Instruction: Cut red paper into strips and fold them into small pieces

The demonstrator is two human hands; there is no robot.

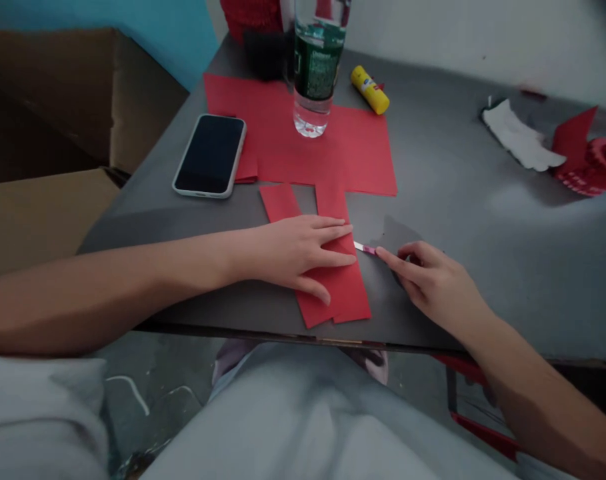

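your left hand (303,257) lies flat and open, palm down, on the red paper strips (333,280), pinning them to the grey bench (457,220) so they cannot slide. the strips lie side by side near the front edge of the bench, their far ends pointing toward the large red sheet (333,143) further back.

your right hand (433,280) is curled around a small craft knife (365,249), index finger stretched along the top to steady it. its pale tip sits just beside the right edge of the strips, close to your left fingertips (350,230); whether it touches the paper i cannot tell. the handle is mostly hidden inside your grip.

the big red sheet is weighted by a clear water bottle (315,73) with a green label, standing upright on it. a phone (210,155) lies face up, screen dark, overlapping the sheet's left edge. a yellow glue stick (370,90) rests on its side on bare bench behind the sheet. well apart, at the far right, are a crumpled white paper scrap (520,140) and a red paper piece (590,160) with a rolled form. a cardboard box (57,100) stands off the left of the bench.
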